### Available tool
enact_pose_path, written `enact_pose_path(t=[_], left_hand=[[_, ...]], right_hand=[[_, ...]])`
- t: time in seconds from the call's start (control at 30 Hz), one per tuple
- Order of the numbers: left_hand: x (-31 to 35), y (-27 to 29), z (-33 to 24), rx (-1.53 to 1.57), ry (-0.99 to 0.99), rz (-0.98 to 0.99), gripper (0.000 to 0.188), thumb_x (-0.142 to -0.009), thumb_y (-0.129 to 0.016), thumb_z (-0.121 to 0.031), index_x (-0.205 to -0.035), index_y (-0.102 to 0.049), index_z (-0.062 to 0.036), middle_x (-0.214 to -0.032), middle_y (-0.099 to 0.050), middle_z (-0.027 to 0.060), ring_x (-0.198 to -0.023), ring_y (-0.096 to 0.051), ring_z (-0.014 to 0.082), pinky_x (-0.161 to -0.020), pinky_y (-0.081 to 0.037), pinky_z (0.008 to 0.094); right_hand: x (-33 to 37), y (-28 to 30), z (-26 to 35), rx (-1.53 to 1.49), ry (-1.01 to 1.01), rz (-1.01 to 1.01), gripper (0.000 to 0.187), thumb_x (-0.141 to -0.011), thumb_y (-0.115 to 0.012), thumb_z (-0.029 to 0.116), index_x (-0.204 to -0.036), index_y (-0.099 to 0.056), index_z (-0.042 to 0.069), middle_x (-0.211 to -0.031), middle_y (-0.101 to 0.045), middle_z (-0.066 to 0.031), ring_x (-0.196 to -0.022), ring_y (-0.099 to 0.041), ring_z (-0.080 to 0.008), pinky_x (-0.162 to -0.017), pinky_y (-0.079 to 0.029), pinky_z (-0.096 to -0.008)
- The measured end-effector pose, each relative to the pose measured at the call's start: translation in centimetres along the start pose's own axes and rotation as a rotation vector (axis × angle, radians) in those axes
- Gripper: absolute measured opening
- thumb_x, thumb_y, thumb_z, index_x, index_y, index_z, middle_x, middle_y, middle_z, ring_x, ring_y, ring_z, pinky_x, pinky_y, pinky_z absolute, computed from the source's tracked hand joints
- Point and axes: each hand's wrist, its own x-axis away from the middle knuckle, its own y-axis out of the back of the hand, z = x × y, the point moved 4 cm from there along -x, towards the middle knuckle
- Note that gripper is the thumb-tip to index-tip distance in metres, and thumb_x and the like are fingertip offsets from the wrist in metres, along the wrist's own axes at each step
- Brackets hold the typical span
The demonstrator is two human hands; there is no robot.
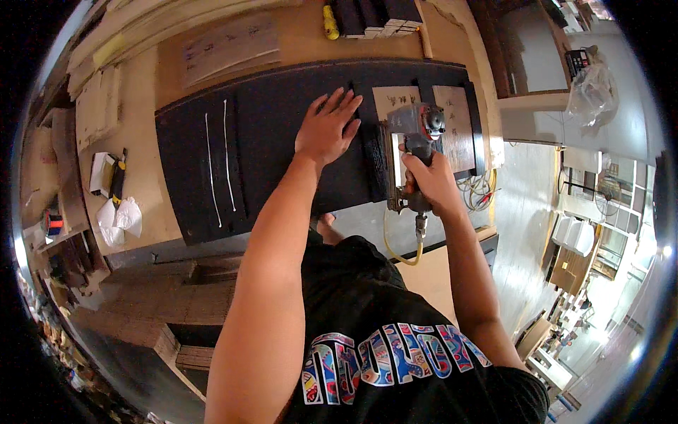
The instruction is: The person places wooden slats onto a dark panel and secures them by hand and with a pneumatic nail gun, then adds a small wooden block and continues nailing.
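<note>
Lying spread, the left hand (328, 128) is set on a dark panel (275, 120); a nail gun (418, 150) is gripped by the right hand (436, 185).

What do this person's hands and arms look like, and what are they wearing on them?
Both the left hand and the right hand are bare: no gloves, no watch or bracelet in sight. Both forearms are uncovered. On the right, a short black sleeve shows; the left one is out of view. The black shirt carries large, multicoloured patterned lettering outlined in white.
</note>
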Motion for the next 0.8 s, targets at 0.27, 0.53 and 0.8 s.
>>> enact_pose_path(t=[0.27, 0.53, 0.8], left_hand=[[0.0, 0.0, -0.1, -0.012, 0.022, 0.048, 0.051, -0.107, -0.055, -0.033, -0.157, -0.048, -0.0230, -0.160, -0.052, 0.0029, -0.154, -0.039, 0.0231, -0.126, -0.028, 0.0451], [0.1, 0.2, 0.0, 0.006, 0.041, 0.069, 0.051, -0.106, -0.056, -0.031, -0.156, -0.049, -0.0230, -0.160, -0.052, 0.0025, -0.154, -0.039, 0.0229, -0.126, -0.027, 0.0454], [0.1, 0.5, -0.1, 0.001, 0.034, 0.024, 0.050, -0.104, -0.058, -0.029, -0.154, -0.052, -0.0224, -0.157, -0.055, 0.0022, -0.152, -0.042, 0.0218, -0.125, -0.029, 0.0445]], right_hand=[[-1.1, -0.2, -0.4, -0.016, -0.041, -0.009, 0.030, -0.100, -0.065, 0.019, -0.121, -0.069, -0.001, -0.067, -0.058, -0.0003, -0.054, -0.056, -0.0110, -0.054, -0.049, -0.0301], [-1.1, -0.3, 0.2, 0.022, -0.086, -0.003, 0.028, -0.100, -0.064, 0.018, -0.119, -0.070, -0.002, -0.067, -0.058, -0.0002, -0.054, -0.057, -0.0111, -0.053, -0.050, -0.0307], [-0.8, -0.2, 0.5, 0.049, -0.065, 0.008, 0.028, -0.100, -0.064, 0.019, -0.116, -0.070, -0.004, -0.067, -0.060, -0.0013, -0.054, -0.059, -0.0112, -0.054, -0.051, -0.0303]])
